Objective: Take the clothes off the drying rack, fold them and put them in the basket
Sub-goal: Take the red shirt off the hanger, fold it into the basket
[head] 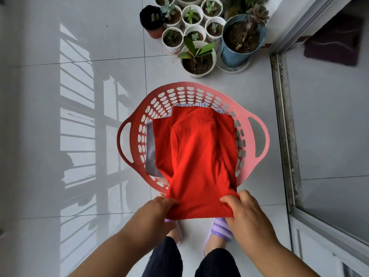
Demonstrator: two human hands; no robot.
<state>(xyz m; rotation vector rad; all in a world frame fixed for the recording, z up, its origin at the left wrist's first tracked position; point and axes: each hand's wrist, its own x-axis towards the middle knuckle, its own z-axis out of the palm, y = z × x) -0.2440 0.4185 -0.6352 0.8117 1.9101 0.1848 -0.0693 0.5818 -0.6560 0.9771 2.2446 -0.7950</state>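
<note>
A pink laundry basket [185, 84] with oval holes and two loop handles sits on the pale tiled floor [60, 196] at centre frame. It holds a lilac-grey garment [150, 148], which shows as a strip along the left side and a striped, gathered edge at the top. Over it lies the far part of a bright red garment [199, 156], which covers most of the basket's inside.

The red cloth is doubled in layers, with a narrower panel folded down its middle. Its near end rises out over the basket's lower rim to the bottom centre of the frame. There the left hand [157, 210] pinches the lower left corner. The right hand [245, 208] grips the lower right corner with its fingers curled over the edge.

Beneath the cloth stand the person's feet in lilac striped slippers [220, 228], just beside the basket's near rim.

Potted succulents crowd the top centre: small white pots [192, 16], a black pot [152, 18], a large blue pot [241, 43] on a saucer, and a white pot with a leafy plant [197, 60] nearest the basket. A metal door track [283, 116] runs down the right side, with a dark mat [335, 41] beyond it. Barred shadows fall across the tiles at left.
</note>
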